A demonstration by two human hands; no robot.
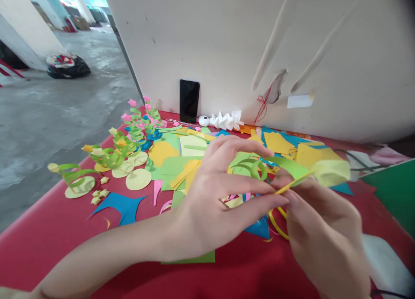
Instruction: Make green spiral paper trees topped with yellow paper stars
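My left hand (214, 195) reaches in from the lower left, with its fingers stretched toward the right and their tips pinching a thin yellow paper strip (281, 217). My right hand (320, 229) meets it from the lower right, fingers curled and closed on the same strip, which loops down below the fingers. A green paper spiral (251, 165) lies just behind the left fingers. A pale yellow paper piece (330, 172), blurred, sits above my right hand, seemingly at the strip's upper end.
A red table (58, 234) carries green spiral trees with pink and yellow stars (136, 126), pale yellow discs (138, 179), and blue, yellow and green scraps (123, 206). A black phone (189, 101) leans on the wall beside white folded paper (225, 120). A dark green sheet (395, 191) lies right.
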